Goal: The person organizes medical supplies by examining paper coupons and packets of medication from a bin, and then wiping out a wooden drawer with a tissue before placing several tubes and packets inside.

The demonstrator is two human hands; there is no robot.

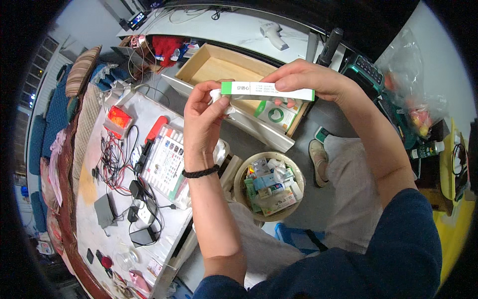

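Observation:
Both hands hold a long white box with green ends (239, 89) above an open wooden drawer (220, 61). My left hand (209, 104), with a black braided band at the wrist, grips the box's left end and also pinches a crumpled white tissue or wrapper (216, 96). My right hand (298, 78) lies over the box's right part, fingertips showing below it. Beneath the box, white and green packages (276, 115) lie at the drawer's near right end. Below the drawer stands a round bin (239, 187) full of small boxes, a bottle and crumpled wrappers.
At left, a white-covered table (123, 239) bears tangled cables (115, 164), adapters and a case of white-capped pens (168, 153). A white handheld device (274, 35) lies on the white counter (224, 28) behind the drawer. A blue stool (295, 235) is between the legs; a sofa (54, 123) stands far left.

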